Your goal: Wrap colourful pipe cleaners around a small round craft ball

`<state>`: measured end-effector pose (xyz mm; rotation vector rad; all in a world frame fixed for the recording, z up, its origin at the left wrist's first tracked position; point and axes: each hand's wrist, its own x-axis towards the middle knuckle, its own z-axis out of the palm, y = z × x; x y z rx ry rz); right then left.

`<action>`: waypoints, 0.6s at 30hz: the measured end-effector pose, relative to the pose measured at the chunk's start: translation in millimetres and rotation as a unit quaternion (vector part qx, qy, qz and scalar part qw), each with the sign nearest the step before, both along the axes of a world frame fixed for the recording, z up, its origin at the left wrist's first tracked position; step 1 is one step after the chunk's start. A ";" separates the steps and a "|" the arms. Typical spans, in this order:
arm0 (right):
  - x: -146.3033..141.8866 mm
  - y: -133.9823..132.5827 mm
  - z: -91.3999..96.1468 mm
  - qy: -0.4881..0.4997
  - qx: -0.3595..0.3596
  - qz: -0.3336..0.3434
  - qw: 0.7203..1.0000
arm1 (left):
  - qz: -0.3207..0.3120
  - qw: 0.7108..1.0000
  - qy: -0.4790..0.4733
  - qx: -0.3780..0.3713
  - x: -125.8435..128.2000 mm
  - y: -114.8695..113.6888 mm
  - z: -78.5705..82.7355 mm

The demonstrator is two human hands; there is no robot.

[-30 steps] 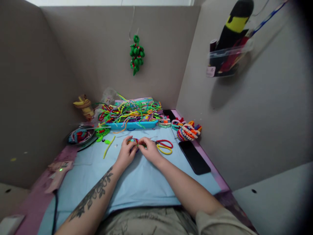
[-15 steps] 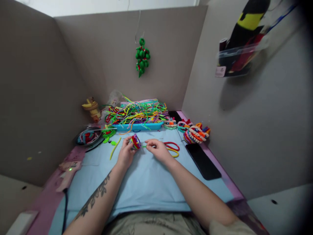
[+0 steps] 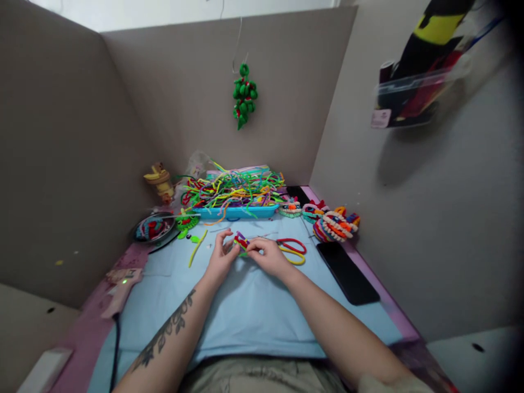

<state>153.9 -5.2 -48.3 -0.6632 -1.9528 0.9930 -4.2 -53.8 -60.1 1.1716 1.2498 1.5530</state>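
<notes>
A small multicoloured pipe-cleaner piece (image 3: 240,241) is pinched between both hands over the light blue mat (image 3: 241,305). My left hand (image 3: 221,256) grips its left side with closed fingers. On the other side, my right hand (image 3: 267,254) has its fingertips closed on the piece. Red and yellow scissors (image 3: 291,250) lie just right of my right hand. A loose yellow pipe cleaner (image 3: 197,247) lies on the mat left of my left hand.
A blue tray (image 3: 233,211) heaped with coloured pipe cleaners stands at the back. Finished coiled pieces (image 3: 334,224) sit at the right, a black phone (image 3: 347,273) beside them. A round dish (image 3: 154,227) and a glue gun (image 3: 121,284) lie left. Grey partition walls enclose the desk.
My hands parted half a second ago, the left lifting the piece; now both are closed on it again. The camera view has shifted slightly.
</notes>
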 end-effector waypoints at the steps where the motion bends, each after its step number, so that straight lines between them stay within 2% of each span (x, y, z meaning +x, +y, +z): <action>1: 1.7 1.4 -0.5 -0.005 0.004 0.007 1.000 | 0.000 0.999 0.038 0.013 -2.3 0.2 0.1; 5: 4.9 5.1 -3.7 -0.023 0.026 0.030 0.999 | -0.016 0.982 0.184 0.032 -6.4 -2.2 2.9; 9: 4.4 7.5 -7.8 -0.034 0.051 0.029 0.998 | 0.023 0.962 0.269 0.032 -4.1 -4.6 4.8; 18: 0.0 4.3 -7.2 -0.070 0.092 0.016 0.993 | 0.080 0.925 0.352 0.116 -4.3 -3.6 3.8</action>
